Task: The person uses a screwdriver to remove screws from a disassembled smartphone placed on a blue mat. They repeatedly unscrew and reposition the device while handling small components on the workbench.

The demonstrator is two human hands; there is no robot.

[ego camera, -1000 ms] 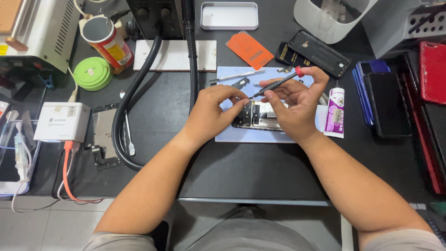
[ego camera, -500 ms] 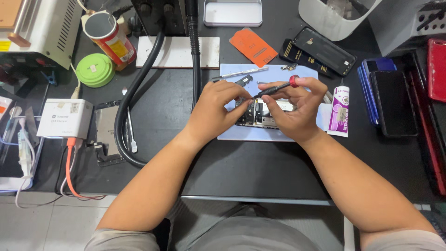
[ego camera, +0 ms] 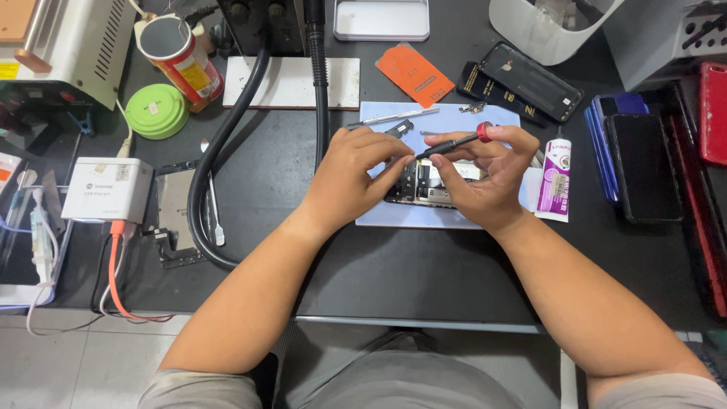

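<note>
**Operator:** Blue work mat [ego camera: 485,220] at the centre of the dark bench [ego camera: 424,273]; on it lies the opened phone [ego camera: 432,184], back cover off, its inner boards and metal shields exposed. My left hand [ego camera: 350,180] curls over the phone's left edge, fingers bent and pressing down to steady it. My right hand [ego camera: 485,178] is closed around a slim black screwdriver with a red cap [ego camera: 453,142], forefinger on the cap, tip angled down into the phone's upper part.

**Observer:** How far along does the work stand?

**Operator:** My judgement: mid-disassembly or mid-reassembly; I cannot tell which. The cover is already off and the interior is open. Small metal parts [ego camera: 477,107] and tweezers [ego camera: 394,117] lie at the mat's top edge, near the phone but apart from it. The screw under the tip is hidden by my fingers, so whether it is seated or loose is not visible.

**Observer:** And the surroundings?

**Operator:** Glue tube [ego camera: 555,178] just right of the mat; orange card [ego camera: 415,74] and black phone back [ego camera: 530,81] beyond it; dark phones [ego camera: 644,155] stacked at right; black hose [ego camera: 219,167] curving at left beside a white charger box [ego camera: 107,189].
</note>
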